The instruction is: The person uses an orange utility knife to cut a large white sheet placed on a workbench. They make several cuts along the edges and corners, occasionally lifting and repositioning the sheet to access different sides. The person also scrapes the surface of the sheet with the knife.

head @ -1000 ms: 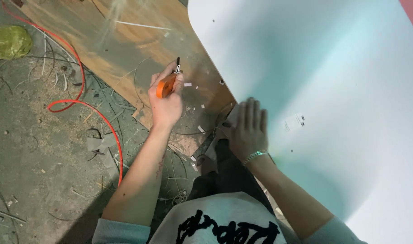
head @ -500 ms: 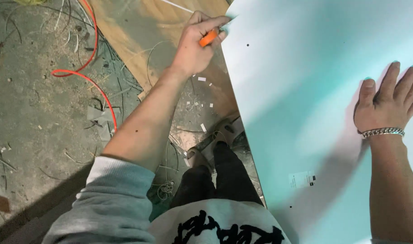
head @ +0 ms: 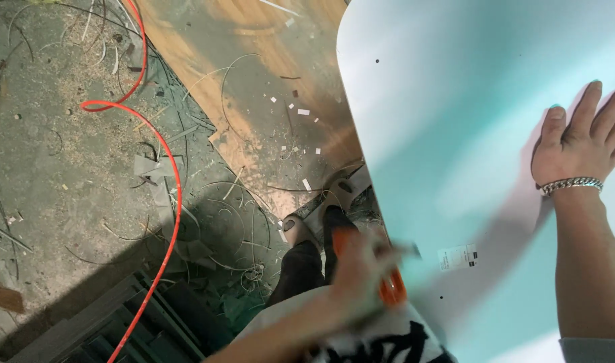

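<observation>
Left hand (head: 361, 275) is motion-blurred, closed round an orange-handled tool (head: 391, 290) held right at the near edge of the pale blue-white panel (head: 455, 134); can't tell the tool's kind, tip is smeared. Right hand (head: 580, 144) lies flat & open on the panel's far-right part, fingers spread, holding nothing, metal chain bracelet (head: 571, 184) at the wrist. Panel has a rounded corner up top, overhangs the floor, & no desk under it shows in view. Risks, as I judge them: w/ the tool hand moving fast near the edge, the tip could skid & scratch the glossy face or nick the rim; the only visible hold-down is one palm well apart from the tool, so the panel may shift or pivot under a push. Feet in dark open sandals (head: 321, 208) stand just beside the panel edge amid curls of shavings, & the orange cable (head: 176, 202) loops across the floor (head: 45, 168) near them, so a trip or snag is likely if the person steps left. Sandals also leave toes bare to a dropped tool. Counts: 1 panel, 1 tool, 2 hands, 1 bracelet, 1 cable, 2 feet, 1 small white label (head: 457, 257) on the panel, 1 brown board (head: 267, 81) on the floor w/ several white chips on it, a few small dark holes in the panel (3 clear ones).
</observation>
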